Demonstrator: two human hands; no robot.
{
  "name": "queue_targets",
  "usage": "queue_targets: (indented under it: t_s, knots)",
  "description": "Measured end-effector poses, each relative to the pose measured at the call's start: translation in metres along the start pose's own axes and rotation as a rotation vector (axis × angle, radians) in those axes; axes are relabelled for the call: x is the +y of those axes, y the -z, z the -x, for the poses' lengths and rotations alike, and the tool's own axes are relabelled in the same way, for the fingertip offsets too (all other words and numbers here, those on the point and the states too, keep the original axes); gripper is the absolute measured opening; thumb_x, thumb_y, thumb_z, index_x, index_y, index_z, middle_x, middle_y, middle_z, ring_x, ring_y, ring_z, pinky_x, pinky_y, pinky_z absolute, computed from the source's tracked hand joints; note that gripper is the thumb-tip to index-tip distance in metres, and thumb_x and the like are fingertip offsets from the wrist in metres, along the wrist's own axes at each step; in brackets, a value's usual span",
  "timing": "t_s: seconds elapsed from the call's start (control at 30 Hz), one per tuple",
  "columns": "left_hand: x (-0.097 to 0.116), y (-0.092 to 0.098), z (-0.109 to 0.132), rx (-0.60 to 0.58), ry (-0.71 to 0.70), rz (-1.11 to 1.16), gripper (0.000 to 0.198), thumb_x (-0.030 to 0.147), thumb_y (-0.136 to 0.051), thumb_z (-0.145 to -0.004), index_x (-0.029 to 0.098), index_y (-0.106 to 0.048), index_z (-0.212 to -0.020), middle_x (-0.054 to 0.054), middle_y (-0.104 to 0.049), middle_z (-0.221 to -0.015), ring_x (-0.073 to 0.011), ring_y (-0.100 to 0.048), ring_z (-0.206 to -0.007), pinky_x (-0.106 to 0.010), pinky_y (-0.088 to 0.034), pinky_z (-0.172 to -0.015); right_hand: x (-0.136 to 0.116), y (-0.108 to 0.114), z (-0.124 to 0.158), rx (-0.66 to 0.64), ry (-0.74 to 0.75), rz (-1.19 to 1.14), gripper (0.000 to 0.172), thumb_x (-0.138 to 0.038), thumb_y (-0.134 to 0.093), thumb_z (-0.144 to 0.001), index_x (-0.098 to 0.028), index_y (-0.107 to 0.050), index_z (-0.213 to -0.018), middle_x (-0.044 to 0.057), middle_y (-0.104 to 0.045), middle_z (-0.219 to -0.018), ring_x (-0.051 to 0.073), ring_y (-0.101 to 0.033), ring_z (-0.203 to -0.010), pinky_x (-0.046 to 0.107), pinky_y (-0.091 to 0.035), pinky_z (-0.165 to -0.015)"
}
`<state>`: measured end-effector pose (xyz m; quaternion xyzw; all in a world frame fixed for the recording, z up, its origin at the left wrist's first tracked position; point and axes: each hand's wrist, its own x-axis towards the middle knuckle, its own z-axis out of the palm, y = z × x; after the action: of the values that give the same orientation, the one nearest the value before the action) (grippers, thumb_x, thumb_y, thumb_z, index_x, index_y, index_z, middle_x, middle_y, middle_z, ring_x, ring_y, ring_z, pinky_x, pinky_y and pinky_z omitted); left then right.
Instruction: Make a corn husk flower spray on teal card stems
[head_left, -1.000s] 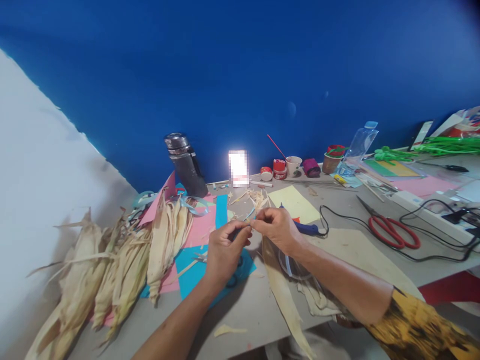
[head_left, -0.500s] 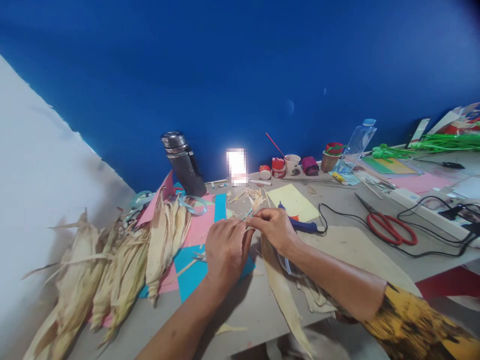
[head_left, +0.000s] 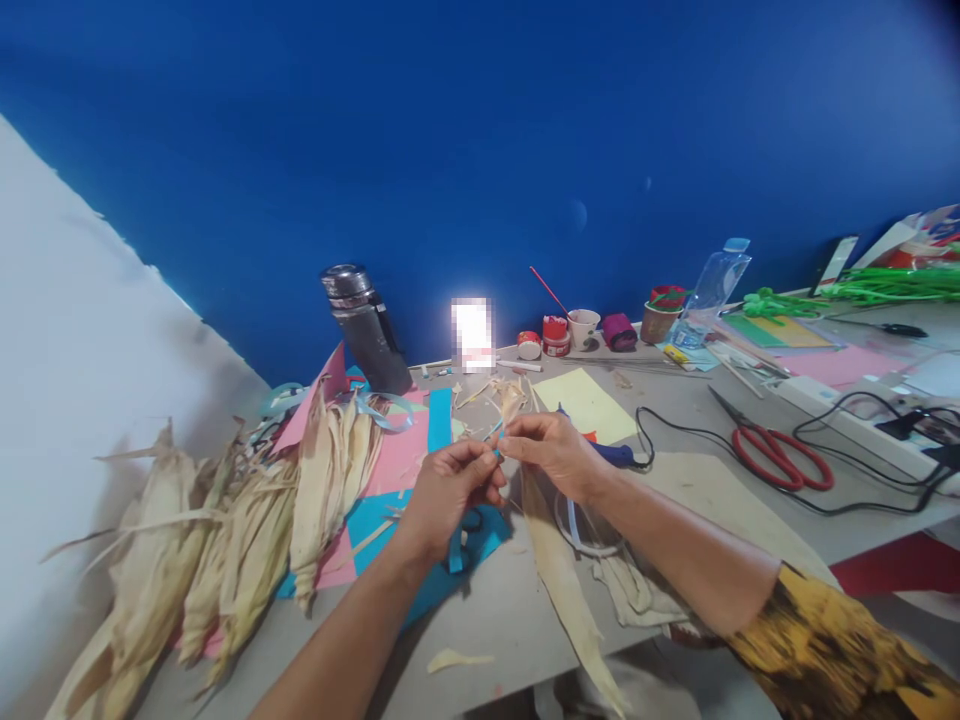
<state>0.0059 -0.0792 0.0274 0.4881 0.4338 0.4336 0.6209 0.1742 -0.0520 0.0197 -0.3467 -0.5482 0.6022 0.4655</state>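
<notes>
My left hand [head_left: 450, 490] and my right hand [head_left: 551, 455] meet over the middle of the table, fingertips nearly touching. Each pinches with thumb and fingers; a bit of thin blue strip [head_left: 500, 434] shows between them, mostly hidden by the fingers. Just beyond the fingertips is a frilled piece of pale corn husk [head_left: 511, 398]. A long husk strip [head_left: 559, 575] runs from beneath my right hand to the table's front edge; whether it is held I cannot tell. Under my left hand lies blue paper [head_left: 375, 535], with a partly hidden dark-handled tool on it.
Dried corn husks [head_left: 255, 560] are heaped at left, before a dark flask [head_left: 367, 330]. A blue glue gun [head_left: 616, 453], yellow paper [head_left: 581, 402] and red-handled scissors [head_left: 780, 455] lie right. Paint jars [head_left: 555, 340], a paper cup [head_left: 583, 330] and a bottle [head_left: 712, 290] line the wall.
My left hand has rolled open to the side, so its thumb and fingertips now show, and sits slightly lower. The dark-handled tool beneath it has come into view. My right hand keeps its pinch.
</notes>
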Motion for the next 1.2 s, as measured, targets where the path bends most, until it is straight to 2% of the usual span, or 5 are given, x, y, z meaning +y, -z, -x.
queue_targets:
  t_s: [0.27,0.47,0.57,0.9,1.2]
  knots:
    - [0.003,-0.008,0.008,0.161,-0.283,-0.458,0.022,0.037,-0.061,-0.084,0.017,-0.067,-0.076,-0.001,-0.066,-0.067,-0.0120,-0.058,-0.060,-0.022,-0.045,-0.059,-0.007,-0.013,0.005,0.285,0.188,0.214,0.028,-0.033,-0.074,-0.065,-0.016,-0.055,-0.053,-0.001,-0.053,-0.062,0.010,-0.045,-0.058,0.024,-0.034,-0.053]
    - [0.004,-0.005,0.004,0.008,-0.052,-0.065,0.027,0.040,-0.067,-0.078,0.016,-0.061,-0.069,-0.001,-0.063,-0.062,-0.0115,-0.057,-0.054,-0.026,-0.049,-0.061,-0.006,0.000,0.004,-0.113,-0.091,-0.068,0.030,-0.041,-0.073,-0.073,-0.015,-0.069,-0.088,-0.003,-0.052,-0.059,0.006,-0.036,-0.049,0.021,-0.022,-0.043]
    - [0.003,-0.005,0.002,-0.034,-0.002,0.032,0.027,0.041,-0.071,-0.075,0.015,-0.064,-0.071,-0.001,-0.063,-0.063,-0.0115,-0.057,-0.054,-0.028,-0.051,-0.065,-0.002,0.004,0.002,-0.160,-0.072,-0.092,0.033,-0.043,-0.075,-0.072,-0.014,-0.070,-0.085,0.000,-0.059,-0.062,0.008,-0.044,-0.050,0.022,-0.028,-0.045]
    - [0.002,-0.007,0.004,0.063,-0.128,-0.236,0.021,0.036,-0.066,-0.078,0.015,-0.071,-0.080,-0.005,-0.071,-0.071,-0.0144,-0.061,-0.059,-0.027,-0.049,-0.062,0.000,-0.006,0.002,0.199,0.101,0.152,0.031,-0.039,-0.081,-0.062,-0.015,-0.061,-0.061,-0.003,-0.056,-0.059,0.010,-0.046,-0.058,0.024,-0.035,-0.055]
    - [-0.001,-0.002,0.001,-0.090,0.046,0.123,0.024,0.038,-0.073,-0.074,0.015,-0.065,-0.071,-0.001,-0.061,-0.060,-0.0098,-0.054,-0.051,-0.026,-0.049,-0.062,-0.006,0.004,0.003,-0.171,-0.047,-0.019,0.032,-0.043,-0.071,-0.077,-0.013,-0.069,-0.085,0.002,-0.063,-0.067,0.007,-0.046,-0.050,0.020,-0.023,-0.042]
